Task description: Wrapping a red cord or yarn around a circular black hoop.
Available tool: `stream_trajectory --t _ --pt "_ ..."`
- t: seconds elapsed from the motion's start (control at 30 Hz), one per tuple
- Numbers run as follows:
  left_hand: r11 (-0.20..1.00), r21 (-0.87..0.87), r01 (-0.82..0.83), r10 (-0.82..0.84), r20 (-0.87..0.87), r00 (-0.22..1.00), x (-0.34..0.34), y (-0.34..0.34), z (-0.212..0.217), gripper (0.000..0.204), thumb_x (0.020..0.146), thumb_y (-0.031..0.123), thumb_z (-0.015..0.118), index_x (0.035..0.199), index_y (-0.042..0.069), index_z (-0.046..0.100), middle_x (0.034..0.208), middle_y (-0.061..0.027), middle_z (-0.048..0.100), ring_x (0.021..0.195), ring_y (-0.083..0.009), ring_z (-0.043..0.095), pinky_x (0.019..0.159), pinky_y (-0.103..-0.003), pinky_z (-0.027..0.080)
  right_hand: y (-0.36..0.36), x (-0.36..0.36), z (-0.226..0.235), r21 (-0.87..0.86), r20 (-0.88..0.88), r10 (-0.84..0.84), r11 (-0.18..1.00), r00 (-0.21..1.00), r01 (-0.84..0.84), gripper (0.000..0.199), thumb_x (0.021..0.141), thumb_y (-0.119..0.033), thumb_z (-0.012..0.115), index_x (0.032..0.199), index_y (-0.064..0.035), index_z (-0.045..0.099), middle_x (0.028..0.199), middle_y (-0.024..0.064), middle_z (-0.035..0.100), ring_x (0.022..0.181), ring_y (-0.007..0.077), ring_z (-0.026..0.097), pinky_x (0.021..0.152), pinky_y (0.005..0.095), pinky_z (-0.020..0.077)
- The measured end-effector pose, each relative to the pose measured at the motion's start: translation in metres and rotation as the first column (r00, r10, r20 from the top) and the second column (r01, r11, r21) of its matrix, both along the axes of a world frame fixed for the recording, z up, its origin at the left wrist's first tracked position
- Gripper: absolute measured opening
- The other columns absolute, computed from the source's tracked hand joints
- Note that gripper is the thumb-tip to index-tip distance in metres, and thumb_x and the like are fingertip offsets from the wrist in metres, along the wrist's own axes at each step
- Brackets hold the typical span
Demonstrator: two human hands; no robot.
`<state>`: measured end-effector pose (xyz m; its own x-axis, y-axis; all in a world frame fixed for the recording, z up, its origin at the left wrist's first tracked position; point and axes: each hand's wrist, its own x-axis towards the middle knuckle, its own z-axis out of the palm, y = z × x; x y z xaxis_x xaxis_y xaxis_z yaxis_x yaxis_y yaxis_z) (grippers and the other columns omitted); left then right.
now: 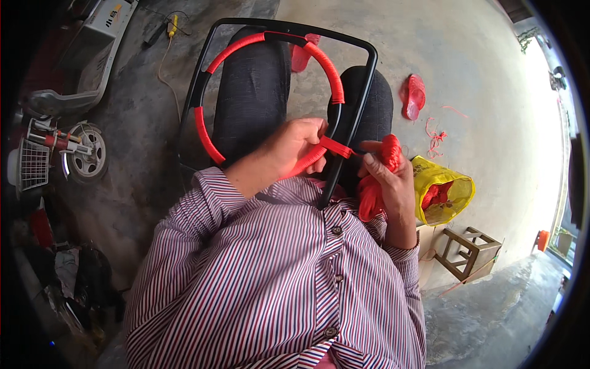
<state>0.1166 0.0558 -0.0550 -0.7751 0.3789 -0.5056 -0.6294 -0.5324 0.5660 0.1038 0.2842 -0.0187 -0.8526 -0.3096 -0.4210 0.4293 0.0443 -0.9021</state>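
Across my lap rests a black rectangular frame (367,92) with a round ring (330,71) set inside it. Red cord is wound tightly round several stretches of the ring, with black parts showing between them. My left hand (301,144) is closed round the ring's lower right part, on the red winding. From there a flat red strand (336,147) runs taut over the frame's right bar to my right hand (388,175). That hand grips a bundle of red cord (391,154), and loose red cord (370,200) hangs below its fingers.
At the right, a yellow bag (452,206) holds more red material beside a wooden stool (468,253). Red slippers (413,96) and cord scraps (436,136) lie on the floor. At the left are a wheeled vehicle (87,152) and a cable (162,77).
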Motion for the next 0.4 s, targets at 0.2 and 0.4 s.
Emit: stream_trajectory --t 0.2,0.4 --pt "1.0 -0.007 -0.015 0.015 -0.003 1.0 -0.002 0.006 0.005 0.018 0.075 0.01 0.042 0.09 0.003 0.049 0.069 -0.0122 0.055 0.045 -0.0234 0.054 0.038 -0.032 0.041 -0.032 0.0 -0.014 -0.169 0.073 -0.007 0.985 0.997 0.019 0.017 0.088 -0.015 0.073 0.086 -0.0052 0.059 0.076 -0.0048 0.056 0.066 0.0053 0.05 0.061 0.0225 0.042" --pt "0.989 -0.146 -0.011 0.006 -0.032 0.999 -0.005 0.009 0.009 0.008 0.072 0.006 0.042 0.08 0.007 0.042 0.063 -0.0119 0.046 0.039 -0.0238 0.048 0.034 -0.033 0.037 -0.027 0.0 -0.02 -0.158 0.1 0.003 0.987 0.995 0.013 0.016 0.088 -0.015 0.073 0.09 -0.0047 0.061 0.076 -0.0059 0.056 0.068 0.0044 0.049 0.061 0.0221 0.0405"
